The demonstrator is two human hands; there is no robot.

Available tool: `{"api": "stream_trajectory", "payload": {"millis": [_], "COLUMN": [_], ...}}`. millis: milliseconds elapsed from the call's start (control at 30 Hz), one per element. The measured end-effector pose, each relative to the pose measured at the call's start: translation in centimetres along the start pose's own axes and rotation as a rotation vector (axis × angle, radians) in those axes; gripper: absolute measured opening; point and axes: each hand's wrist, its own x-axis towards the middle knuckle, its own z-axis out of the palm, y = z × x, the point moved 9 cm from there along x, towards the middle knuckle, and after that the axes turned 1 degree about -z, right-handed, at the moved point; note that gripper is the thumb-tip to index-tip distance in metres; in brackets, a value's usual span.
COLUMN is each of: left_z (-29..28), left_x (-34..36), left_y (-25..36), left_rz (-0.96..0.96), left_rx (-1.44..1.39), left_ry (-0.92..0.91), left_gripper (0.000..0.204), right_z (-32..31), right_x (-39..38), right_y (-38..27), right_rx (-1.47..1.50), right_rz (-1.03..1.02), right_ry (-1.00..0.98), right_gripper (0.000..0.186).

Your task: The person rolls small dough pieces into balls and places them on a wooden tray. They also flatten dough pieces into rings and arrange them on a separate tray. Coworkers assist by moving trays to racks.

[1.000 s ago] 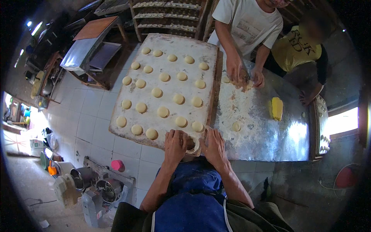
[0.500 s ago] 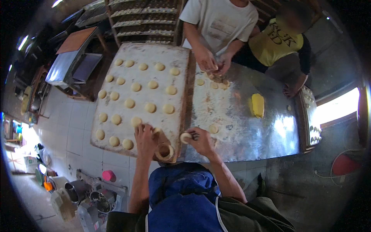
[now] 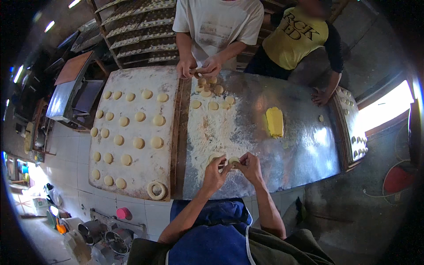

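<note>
Left hand (image 3: 215, 173) and right hand (image 3: 250, 166) are both closed around one small dough piece (image 3: 233, 160), fingertips pinching it from either side just above the floured patch near the near edge of the metal table (image 3: 300, 150). A second dough piece (image 3: 215, 157) lies on the flour, just beside the left hand. The wooden board (image 3: 148, 170) at the table's left edge carries rows of dough rounds and, at its near corner, one dough ring (image 3: 157, 190). A yellow block (image 3: 274, 122) sits mid-table.
</note>
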Motion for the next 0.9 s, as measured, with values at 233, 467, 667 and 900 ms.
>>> {"api": "stream_trajectory", "payload": {"millis": [233, 467, 667, 900], "left_z": [3.0, 4.1, 5.2, 1.5], "left_x": [1.3, 1.0, 1.2, 2.0], "left_y": [0.2, -2.5, -0.7, 1.2], "left_rz": [-0.19, -0.316, -0.191, 0.03], "left_rx": [-0.321, -1.074, -0.558, -0.296], "left_ry": [-0.034, 0.15, -0.234, 0.115], "left_gripper": [0.023, 0.036, 0.042, 0.021], "right_z": [-0.7, 1.6, 3.0, 5.0], "right_x": [-0.1, 0.0, 1.4, 1.6], "right_y": [-3.7, -4.8, -1.0, -1.2], "right_rx": [0.243, 0.415, 1.023, 0.622], "right_rz": [-0.059, -0.007, 0.382, 0.116], "right_ry": [-0.017, -0.417, -0.386, -0.437], "right_gripper": [0.044, 0.041, 0.028, 0.034]}}
